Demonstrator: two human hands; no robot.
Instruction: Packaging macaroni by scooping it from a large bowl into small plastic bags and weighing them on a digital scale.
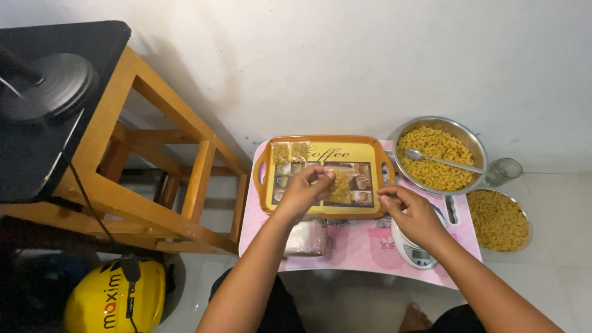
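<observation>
two hands are what i watch here, over a small pink surface (361, 250) set against a white wall. largest beside it is the wooden stool frame (166, 166) off its left edge, with a yellow helmet (114, 296) on the floor below. on the surface's far half lies an orange tray (264, 169) with pictures of cups; two small filled packets (290, 152) sit in its far left corner. at the far right corner stands a metal bowl of yellow macaroni (438, 154) with a spoon (441, 160) lying across it, a clear glass (504, 171) just beside it, and a second bowl of macaroni (498, 219) off the right edge. a white kitchen scale (414, 251) sits near the right front edge, partly under my right wrist, and a stack of clear plastic bags (305, 237) lies by the front edge. my left hand (305, 191) is closed, pinching a small clear packet of macaroni (339, 186) over the tray's middle. my right hand (410, 209) hovers at the tray's near right corner, fingers curled with fingertips pinched together; i cannot tell whether they grip anything.
</observation>
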